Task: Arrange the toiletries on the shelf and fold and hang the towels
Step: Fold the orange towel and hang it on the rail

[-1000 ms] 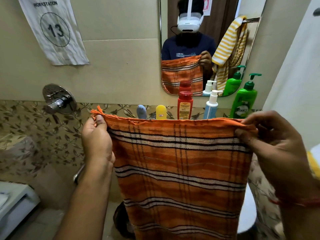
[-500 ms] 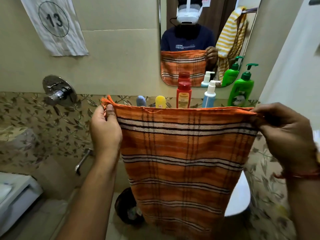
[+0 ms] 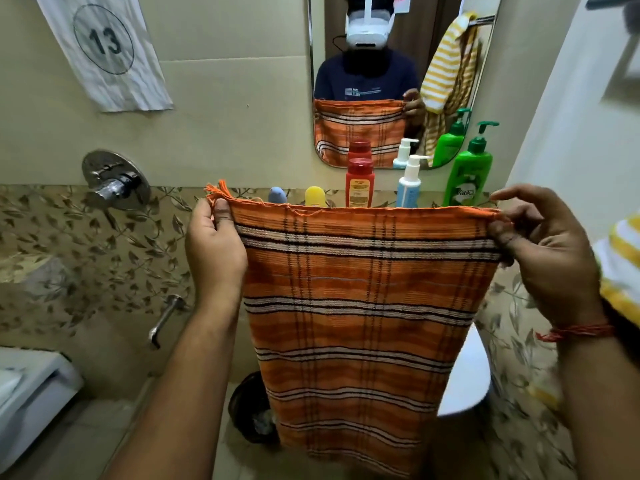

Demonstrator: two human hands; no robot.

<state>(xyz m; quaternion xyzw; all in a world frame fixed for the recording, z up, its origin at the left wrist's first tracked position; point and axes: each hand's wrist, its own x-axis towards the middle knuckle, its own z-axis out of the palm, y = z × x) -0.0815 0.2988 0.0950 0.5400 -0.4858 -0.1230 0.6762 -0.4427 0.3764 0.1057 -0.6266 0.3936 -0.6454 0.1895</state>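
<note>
Orange woven towel w/ black-and-white stripes (image 3: 363, 306) hangs mid-frame. Your left hand (image 3: 214, 244) and right hand (image 3: 543, 244) each pinch a top corner. Keep edge taut, corners level, before folding.

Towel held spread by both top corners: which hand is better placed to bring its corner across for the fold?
Probably the left hand. It pinches the fringed corner of the orange towel with open space around it; the right hand sits beside the white wall.

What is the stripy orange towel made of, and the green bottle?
The towel looks like woven cotton: ribbed weave, frayed threads at one corner. The green bottle looks like glossy plastic, judging by its shine and pump top.
</note>
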